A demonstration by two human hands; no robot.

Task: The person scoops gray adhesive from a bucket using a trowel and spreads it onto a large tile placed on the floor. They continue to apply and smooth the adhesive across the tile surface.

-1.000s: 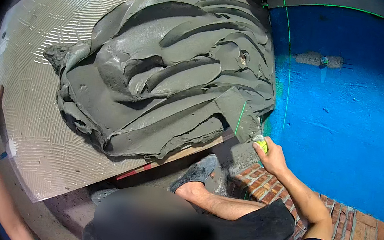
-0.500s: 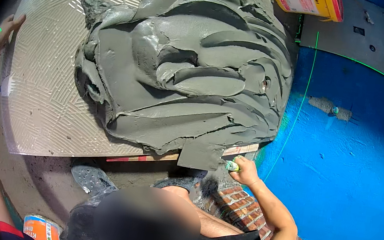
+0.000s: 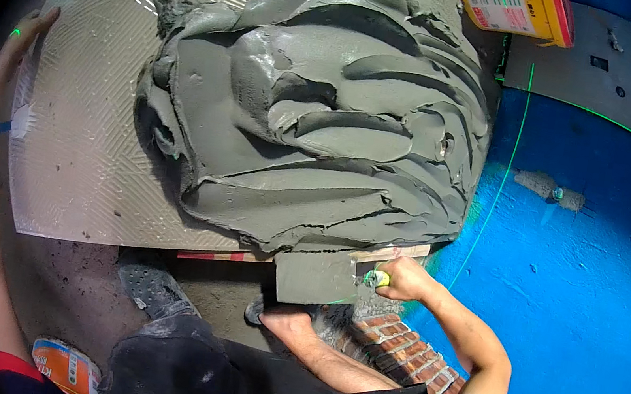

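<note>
While the big tile (image 3: 80, 166) lies face down with its ribbed back up, a thick heap of grey mortar (image 3: 317, 125) sits piled across its right half, ploughed into heavy folds and ridges but nowhere combed flat. The left half of the tile is bare, its pressed pattern showing clean apart from a few specks, so by my reckoning the loading is done and nearly all the spreading is left.

The right hand (image 3: 404, 279) is closed tight round the green-tipped handle of a trowel (image 3: 314, 277), whose flat blade hangs just past the near edge of the tile, under the lip of the heap and smeared grey. The left hand (image 3: 31, 28) is out at the far left edge of the tile, fingers spread and laid against the rim, holding nothing that I can see; it looks to be steadying the tile.

The tile seems to rest on a board whose pale edge and a strip of red peep out at the near side. Below it are the person's knee and a dusty shoe (image 3: 148, 287) on the gritty floor, beside a patch of brick (image 3: 392, 343). To the right runs a blue-coated surface (image 3: 581, 296) crossed by a thin green laser line (image 3: 495, 197), and a yellow-and-orange bag (image 3: 516, 8) sits at the top.
</note>
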